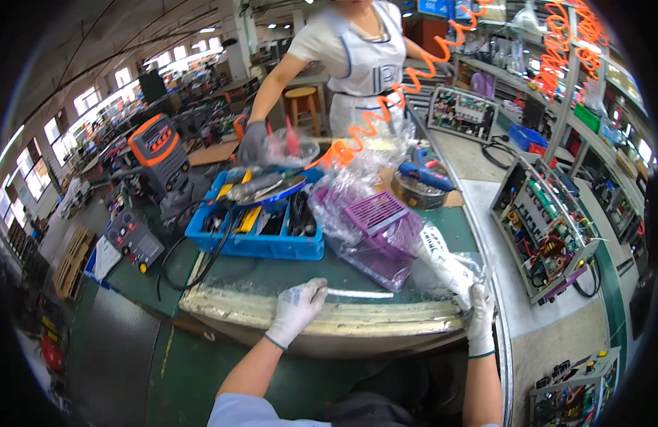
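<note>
My left hand [299, 307], in a white glove, pinches one end of a thin white strip [363, 294] that points right along the front edge of the green-topped bench [236, 274]. At the bench's right edge my gloved right hand [480, 322] has its fingers closed on a clear plastic bag [470, 265]. A white roll-shaped piece with dark print [443, 263] lies against that bag. Just beyond the strip are purple plastic panels [389, 249], one with a slotted grille, partly under crumpled clear film [332, 213].
Behind my left hand stands a blue divided bin [272, 247] of tools and cables. A blue power tool [425, 176] rests on a round container. Across the bench, a person's grey-gloved hand [254, 142] is near clear plastic. Orange coiled hose [375, 132] hangs overhead; open electronic units [546, 228] stand right.
</note>
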The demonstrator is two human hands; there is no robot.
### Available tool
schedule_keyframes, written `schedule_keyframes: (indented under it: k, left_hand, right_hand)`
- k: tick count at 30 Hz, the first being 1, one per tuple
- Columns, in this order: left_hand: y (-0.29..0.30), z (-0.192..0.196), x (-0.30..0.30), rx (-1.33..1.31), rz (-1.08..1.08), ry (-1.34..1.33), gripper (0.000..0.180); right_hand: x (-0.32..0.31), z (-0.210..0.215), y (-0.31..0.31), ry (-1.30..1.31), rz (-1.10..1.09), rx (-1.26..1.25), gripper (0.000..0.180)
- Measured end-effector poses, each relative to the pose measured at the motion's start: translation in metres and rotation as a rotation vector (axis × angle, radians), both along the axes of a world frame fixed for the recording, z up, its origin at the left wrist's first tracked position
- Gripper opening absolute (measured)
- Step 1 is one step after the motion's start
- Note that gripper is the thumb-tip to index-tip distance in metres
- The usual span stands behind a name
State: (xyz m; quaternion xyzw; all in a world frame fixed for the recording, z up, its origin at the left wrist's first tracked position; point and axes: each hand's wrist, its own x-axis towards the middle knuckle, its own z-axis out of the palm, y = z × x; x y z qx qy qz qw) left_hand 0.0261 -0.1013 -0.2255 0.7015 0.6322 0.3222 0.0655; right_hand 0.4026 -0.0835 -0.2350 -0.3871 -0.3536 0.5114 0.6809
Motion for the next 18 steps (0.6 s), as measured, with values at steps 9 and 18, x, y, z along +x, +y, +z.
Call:
schedule_keyframes:
  k: [9,18]
  left_hand:
    - [0.001,-0.004,0.001,-0.013,0.004,-0.004,0.023]
    - [0.001,-0.004,-0.002,-0.011,0.018,0.020,0.024]
  right_hand:
    - [0.006,0.002,-0.002,-0.065,0.042,-0.048,0.045]
    - [-0.001,0.011,-0.005,-0.043,0.055,-0.036,0.041]
